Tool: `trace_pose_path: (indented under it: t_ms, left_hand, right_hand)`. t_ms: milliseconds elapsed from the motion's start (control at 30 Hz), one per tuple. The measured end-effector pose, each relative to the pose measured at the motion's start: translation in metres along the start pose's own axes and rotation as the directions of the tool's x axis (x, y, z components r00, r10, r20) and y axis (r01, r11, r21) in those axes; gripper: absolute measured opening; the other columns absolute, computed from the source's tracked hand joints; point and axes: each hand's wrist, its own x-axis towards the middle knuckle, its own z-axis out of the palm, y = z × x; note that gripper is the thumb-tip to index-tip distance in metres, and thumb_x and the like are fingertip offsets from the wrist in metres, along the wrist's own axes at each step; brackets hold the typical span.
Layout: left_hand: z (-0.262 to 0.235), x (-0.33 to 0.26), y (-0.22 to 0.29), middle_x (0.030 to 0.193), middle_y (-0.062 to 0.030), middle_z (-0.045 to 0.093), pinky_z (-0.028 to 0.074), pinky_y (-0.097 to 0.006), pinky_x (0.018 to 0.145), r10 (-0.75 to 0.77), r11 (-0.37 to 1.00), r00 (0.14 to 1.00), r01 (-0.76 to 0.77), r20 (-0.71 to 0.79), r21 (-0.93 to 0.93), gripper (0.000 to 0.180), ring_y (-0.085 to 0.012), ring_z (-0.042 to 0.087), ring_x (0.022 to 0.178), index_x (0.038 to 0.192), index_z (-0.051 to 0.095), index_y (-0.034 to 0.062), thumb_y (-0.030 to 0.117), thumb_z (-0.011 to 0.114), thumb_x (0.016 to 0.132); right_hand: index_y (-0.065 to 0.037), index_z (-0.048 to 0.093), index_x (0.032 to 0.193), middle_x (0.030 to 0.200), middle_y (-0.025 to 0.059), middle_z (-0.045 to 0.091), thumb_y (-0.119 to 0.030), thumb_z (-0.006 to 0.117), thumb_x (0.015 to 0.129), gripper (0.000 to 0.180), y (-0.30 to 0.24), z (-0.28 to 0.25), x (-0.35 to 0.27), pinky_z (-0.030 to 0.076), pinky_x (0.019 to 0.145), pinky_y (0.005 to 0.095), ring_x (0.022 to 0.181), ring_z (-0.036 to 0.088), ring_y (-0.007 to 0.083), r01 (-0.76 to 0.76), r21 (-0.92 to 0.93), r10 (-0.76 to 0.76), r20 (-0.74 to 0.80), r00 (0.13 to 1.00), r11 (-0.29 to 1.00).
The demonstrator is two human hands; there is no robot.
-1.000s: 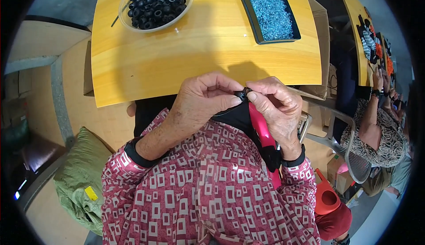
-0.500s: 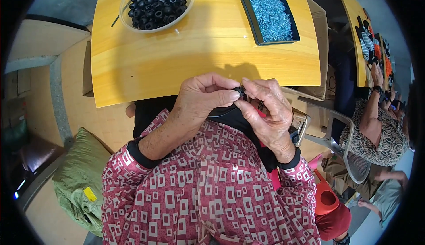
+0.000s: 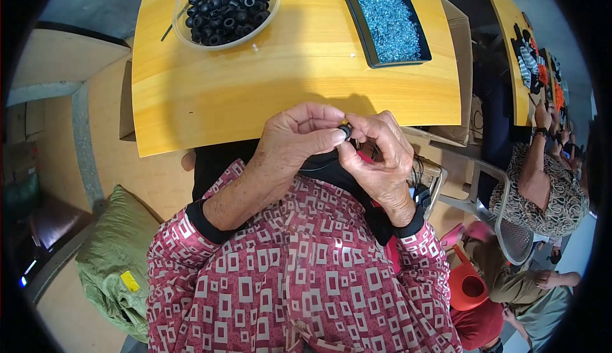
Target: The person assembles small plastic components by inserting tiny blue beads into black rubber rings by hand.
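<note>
Both hands meet just off the front edge of the yellow table. My left hand pinches a small black ring between thumb and fingertips. From the other side, my right hand closes its thumb and index finger on the same ring. It resembles the black rubber rings heaped in a clear round bowl at the table's far left. Across from them, at the far right, a dark rectangular tray holds many small clear bluish pieces.
A green sack stands on the floor at left. To the right are a cardboard box, a metal chair and a red plastic thing. Other people sit at another table bearing black, striped and orange items.
My right hand has shifted slightly left and turned around the black ring. The left hand stays nearly in place. At right, a neighbouring person has moved.
</note>
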Motion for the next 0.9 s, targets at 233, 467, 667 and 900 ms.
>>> trace_pose_path:
  t_ms: [233,467,667,900]
  left_hand:
    - [0.006,0.001,0.011,0.098,-0.0072,0.064,0.052,-0.024,0.079,-0.014,0.998,0.998,0.017,0.063,-0.056,0.032,-0.0124,0.062,0.09,0.111,0.057,0.0027,0.0,0.067,0.081]
    - [0.005,0.002,0.011,0.092,-0.0082,0.065,0.05,-0.024,0.08,0.051,0.998,0.998,-0.049,0.026,-0.049,0.039,-0.0135,0.063,0.087,0.114,0.053,0.0017,-0.003,0.068,0.079]
    - [0.005,0.001,0.012,0.092,-0.0071,0.066,0.05,-0.024,0.082,0.059,0.998,0.998,-0.059,0.018,-0.021,0.051,-0.0123,0.063,0.086,0.125,0.047,0.0032,-0.005,0.066,0.078]
    - [0.007,-0.002,0.013,0.091,-0.0052,0.066,0.05,-0.022,0.08,0.083,0.996,0.997,-0.082,-0.009,0.044,0.057,-0.0107,0.063,0.084,0.129,0.044,0.0032,-0.005,0.068,0.078]
  right_hand:
    - [-0.003,0.062,0.096,0.077,0.0066,0.06,0.001,0.073,0.066,0.032,-0.009,-0.004,0.008,0.047,0.061,0.0306,0.068,0.058,0.0214,0.035,-0.03,-0.036,-0.032,0.999,0.999]
    - [-0.003,0.063,0.103,0.081,0.0077,0.06,-0.001,0.074,0.066,0.039,-0.006,-0.003,0.006,0.046,0.064,0.0325,0.073,0.056,0.0231,0.07,-0.055,-0.069,0.02,0.997,0.996]
    - [-0.001,0.063,0.101,0.079,0.0086,0.058,-0.006,0.076,0.066,0.037,-0.014,-0.011,0.013,0.046,0.062,0.0332,0.071,0.055,0.0231,0.056,-0.137,-0.05,0.048,0.998,0.989]
    - [0.002,0.062,0.095,0.078,0.0097,0.057,-0.012,0.077,0.066,0.036,-0.009,-0.013,0.012,0.047,0.061,0.034,0.067,0.055,0.0241,0.267,-0.361,-0.236,0.129,0.963,0.893]
